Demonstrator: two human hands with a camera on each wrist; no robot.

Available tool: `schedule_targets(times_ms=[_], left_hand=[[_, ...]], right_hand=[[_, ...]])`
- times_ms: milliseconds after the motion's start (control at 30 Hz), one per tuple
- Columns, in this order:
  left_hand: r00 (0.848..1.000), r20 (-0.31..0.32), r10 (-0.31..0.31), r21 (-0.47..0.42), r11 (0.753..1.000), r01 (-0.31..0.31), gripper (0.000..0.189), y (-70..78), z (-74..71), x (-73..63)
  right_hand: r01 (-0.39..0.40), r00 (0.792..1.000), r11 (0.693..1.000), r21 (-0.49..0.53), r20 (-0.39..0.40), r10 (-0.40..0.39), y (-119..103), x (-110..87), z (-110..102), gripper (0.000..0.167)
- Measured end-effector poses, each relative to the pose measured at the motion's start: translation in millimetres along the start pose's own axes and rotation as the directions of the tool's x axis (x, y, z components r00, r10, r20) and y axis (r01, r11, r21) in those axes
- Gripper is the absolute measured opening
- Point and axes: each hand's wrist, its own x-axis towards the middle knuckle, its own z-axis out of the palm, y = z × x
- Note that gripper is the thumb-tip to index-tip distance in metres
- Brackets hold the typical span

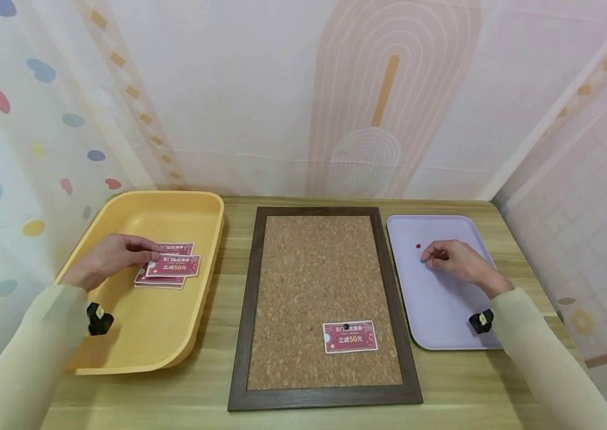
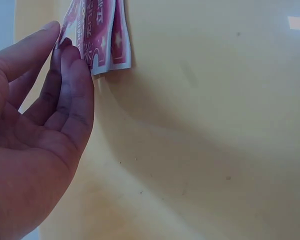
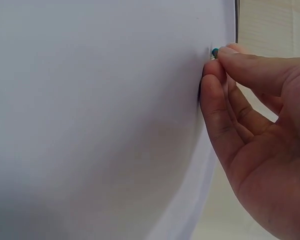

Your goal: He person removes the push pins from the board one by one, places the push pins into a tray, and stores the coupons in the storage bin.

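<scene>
Over the yellow tub (image 1: 126, 346), my left hand (image 1: 112, 257) pinches a pink printed coupon (image 1: 180, 267) by its left end between thumb and fingers. More of the same coupons (image 1: 159, 283) lie overlapped in the tub beneath it. My right hand (image 1: 459, 261) is above the lilac tray (image 1: 438, 316). Between its thumb and fingertips it pinches a small teal push pin (image 3: 215, 52), plain only in the right wrist view. A red push pin (image 1: 418, 246) lies on the tray just left of those fingers.
Between tub and tray lies a dark-framed corkboard (image 1: 309, 269). One coupon (image 1: 350, 341) is fixed near its lower right by a black push pin (image 1: 346, 326). All stand on a wooden table (image 1: 207, 394), with patterned cloth behind and at both sides.
</scene>
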Motion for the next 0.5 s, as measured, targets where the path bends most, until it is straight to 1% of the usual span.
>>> schedule_targets(times_ms=[100,200,333,400,500], left_hand=[[1.000,-0.019,0.014,0.017,1.000,-0.014,0.038,3.0,-1.7,-3.3],[0.999,-0.046,0.017,0.031,0.999,-0.016,0.042,7.6,-3.9,-6.6],[0.996,-0.092,0.017,0.020,1.000,-0.015,0.048,16.9,-5.6,-10.7],[0.993,-0.117,0.033,0.011,0.999,-0.031,0.048,23.0,-5.5,-13.5],[0.983,-0.165,0.078,0.008,0.997,-0.078,0.045,35.4,-3.3,-19.2]], right_hand=[[0.004,1.000,1.000,-0.005,-0.010,-0.004,-2,-2.1,-2,0.008],[0.004,1.000,1.000,-0.006,-0.023,-0.004,-4,-3.7,-5,0.008],[-0.007,0.999,1.000,-0.004,-0.036,0.007,-10,-5.7,-9,0.007],[-0.016,0.999,1.000,-0.003,-0.043,0.016,-12,-7.3,-10,0.006],[-0.008,0.998,1.000,-0.002,-0.063,0.008,-16,-10.0,-10,0.006]])
